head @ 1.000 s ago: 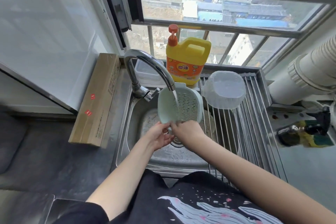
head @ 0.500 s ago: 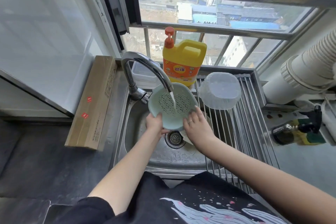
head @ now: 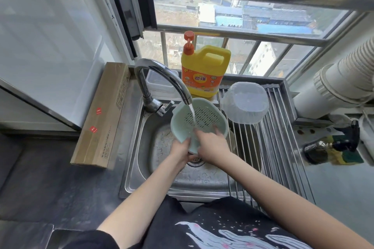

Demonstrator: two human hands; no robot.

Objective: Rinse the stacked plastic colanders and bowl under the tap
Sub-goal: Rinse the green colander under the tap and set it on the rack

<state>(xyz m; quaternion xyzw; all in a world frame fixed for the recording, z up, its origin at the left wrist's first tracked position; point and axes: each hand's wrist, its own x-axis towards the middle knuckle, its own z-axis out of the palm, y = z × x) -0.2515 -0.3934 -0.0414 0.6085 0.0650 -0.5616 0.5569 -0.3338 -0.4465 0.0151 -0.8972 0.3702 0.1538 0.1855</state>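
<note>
The green colander (head: pixel 199 121) is tilted over the sink (head: pixel 145 168), under the running tap (head: pixel 162 76). The left hand (head: pixel 180 150) grips its lower rim; the right hand (head: pixel 212 143) rests spread-fingered inside. The clear bowl (head: pixel 245 105) lies inverted on the rack (head: pixel 273 147), just beside the colander.

A pale green colander (head: pixel 202 121) tilts under the running tap (head: pixel 162 79) — water strikes its slotted inside. A clear bowl (head: pixel 245 105) lies upside down on the rack (head: pixel 283 147).
</note>
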